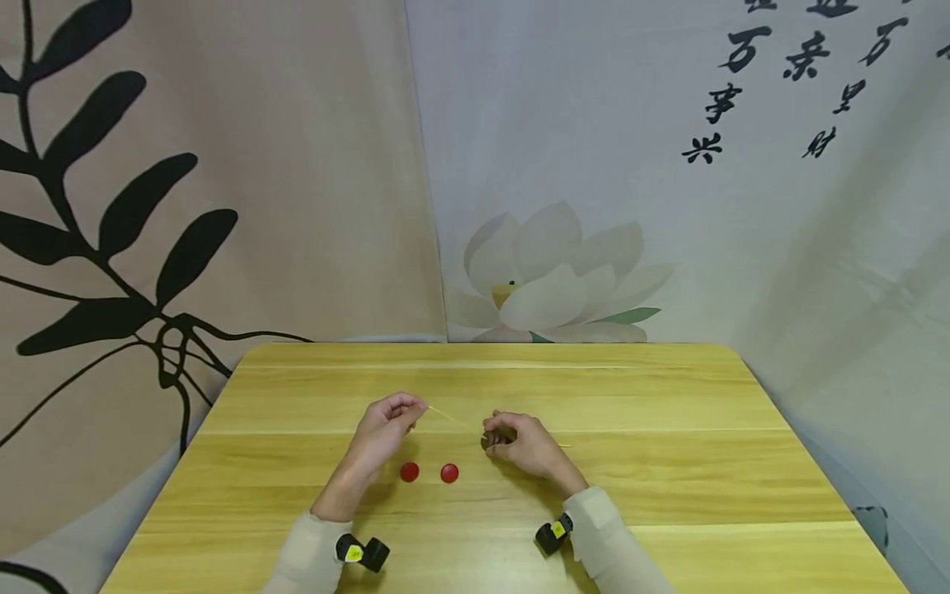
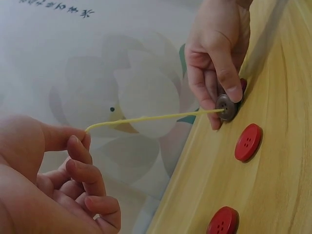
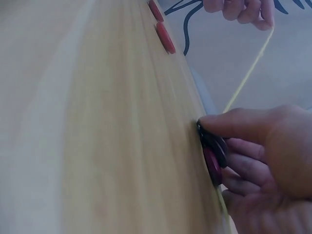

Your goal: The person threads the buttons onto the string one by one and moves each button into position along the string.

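A yellow string [image 2: 161, 117] runs taut from the left hand [image 1: 385, 426], whose thumb and finger pinch its end, to a brown button [image 2: 226, 108] held by the right hand [image 1: 529, 446]. In the left wrist view the string meets the brown button's face at its holes. Behind that button, in the right wrist view, a dark red button [image 3: 212, 166] is stacked in the right fingers, and string comes out below it. Two red buttons [image 1: 410, 472] [image 1: 449, 473] lie apart on the table, between the forearms.
The wooden table [image 1: 705, 478] reaches back to a hanging cloth [image 1: 334, 206] printed with leaves, a flower and characters. A short piece of the string shows to the right of the right hand. Each wrist wears a small black camera.
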`<action>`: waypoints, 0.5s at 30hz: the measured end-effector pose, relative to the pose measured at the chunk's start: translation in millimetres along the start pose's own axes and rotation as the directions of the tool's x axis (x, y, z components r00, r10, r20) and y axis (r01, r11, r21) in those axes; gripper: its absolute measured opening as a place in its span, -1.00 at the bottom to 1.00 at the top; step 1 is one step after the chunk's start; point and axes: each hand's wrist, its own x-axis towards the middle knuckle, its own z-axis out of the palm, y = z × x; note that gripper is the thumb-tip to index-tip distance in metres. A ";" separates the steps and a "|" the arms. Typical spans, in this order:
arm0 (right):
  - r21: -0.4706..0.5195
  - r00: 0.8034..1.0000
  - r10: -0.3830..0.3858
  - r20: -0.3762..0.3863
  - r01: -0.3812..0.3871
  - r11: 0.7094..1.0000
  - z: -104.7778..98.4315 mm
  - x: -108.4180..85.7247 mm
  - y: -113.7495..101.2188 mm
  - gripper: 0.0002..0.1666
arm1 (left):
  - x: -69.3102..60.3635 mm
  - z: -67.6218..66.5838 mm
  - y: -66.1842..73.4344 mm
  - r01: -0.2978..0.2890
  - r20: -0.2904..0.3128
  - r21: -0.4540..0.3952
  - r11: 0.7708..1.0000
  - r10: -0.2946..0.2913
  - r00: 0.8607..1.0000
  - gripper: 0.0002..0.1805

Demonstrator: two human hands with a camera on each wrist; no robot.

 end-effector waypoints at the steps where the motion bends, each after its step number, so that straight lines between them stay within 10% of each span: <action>1: -0.002 1.000 -0.001 0.000 0.001 1.000 0.2 0.2 0.3 -0.64 | 0.3 -0.1 -0.6 0.000 0.001 0.000 1.000 0.000 1.000 -0.72; 15: -0.005 1.000 -0.016 -0.002 0.016 1.000 -0.1 -0.8 0.7 -0.62 | 1.2 0.5 -4.0 0.015 -0.007 -0.001 1.000 -0.015 1.000 -0.73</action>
